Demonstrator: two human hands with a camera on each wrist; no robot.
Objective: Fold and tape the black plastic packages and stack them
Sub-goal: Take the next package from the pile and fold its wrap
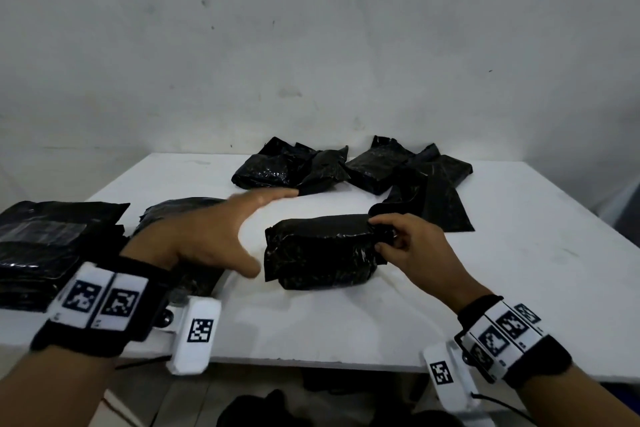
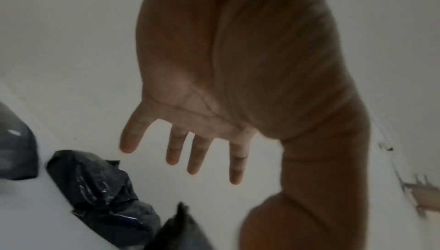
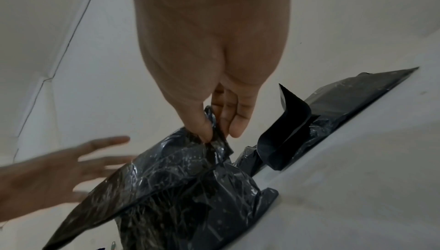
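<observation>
wrist bands with printed marker tiles [image 1: 100,300] are seen closest to the lens, one strapped on each forearm. going left to right from there: a flat stack of black packages [image 1: 52,246] is parked at the table's left edge, out past the back of the left hand [image 1: 207,236], with another black bundle [image 1: 180,215] partly hidden under that hand. the left hand is held over the white table [image 1: 519,270] with fingers straight and spread apart, nothing gripped; the open palm and splayed fingers [image 2: 178,146] are shown clearly in the left wrist view, a bit motion-blurred. just beyond the left thumb, in the gap between both hands, the folded black package [image 1: 318,250] is lying on the table. its right end is pinched by the right hand [image 1: 412,250], thumb and fingertips clamped on a bunched bit of the plastic; in the right wrist view the thumb [image 3: 200,122] is pressed against that crinkled flap while the other fingers are curled close beside it. further out past the fingertips of both hands, a loose pile of unfolded black bags [image 1: 294,166] is spread near the far edge, and a second lot [image 1: 422,180] sits right of it, one flat bag trailing toward the right hand's knuckles. grubby white wall [image 1: 311,45] behind it all.
</observation>
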